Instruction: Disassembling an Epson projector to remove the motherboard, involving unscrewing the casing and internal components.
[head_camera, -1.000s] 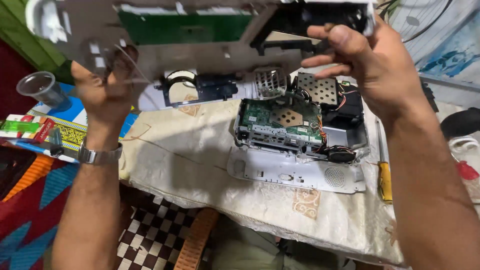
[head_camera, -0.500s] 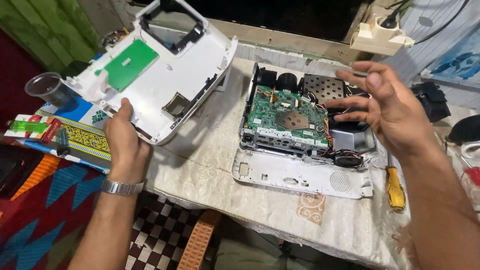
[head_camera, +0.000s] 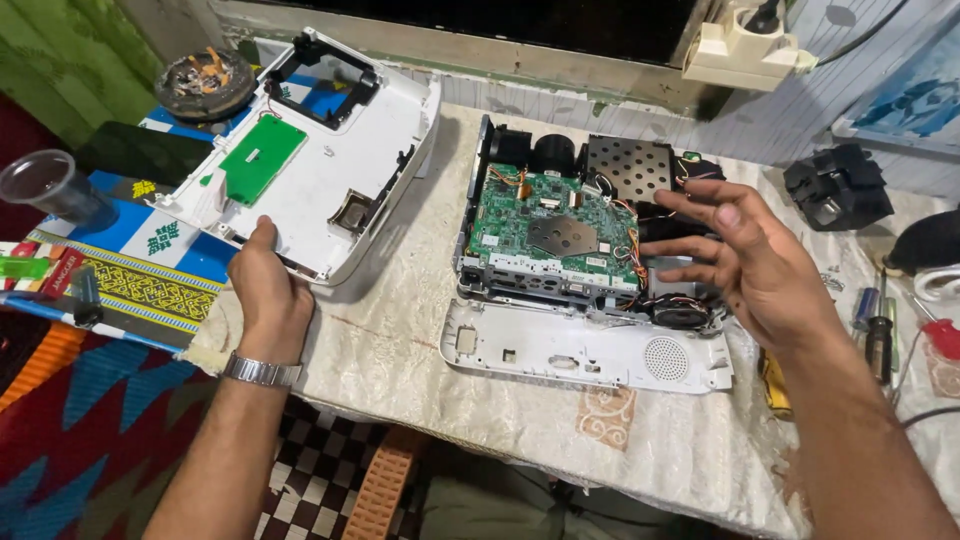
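White top cover (head_camera: 330, 150) of the opened device lies upside down at the left of the table (head_camera: 400, 350), its long axis running diagonally from near-left to far-right, a green board (head_camera: 262, 158) fixed inside it. Further left sit a clear plastic cup (head_camera: 45, 187) and, at the far corner, a round ashtray (head_camera: 205, 82). The left hand (head_camera: 268, 290) rests on the cover's near edge, thumb up against the rim, grip loosely closed on that edge; the cover lies directly ahead of it, and this hand is by far the nearer one.

Right of centre stands the open chassis (head_camera: 580, 230) with its green circuit board (head_camera: 555, 225), and a loose white front panel (head_camera: 585, 350) lies flat just before it. The right hand (head_camera: 760, 270) hovers at the chassis's right end, fingers spread wide and holding nothing, fingertips reaching leftward over the dark parts there. Beyond it lie screwdrivers (head_camera: 878, 335) and a black block (head_camera: 838, 185).
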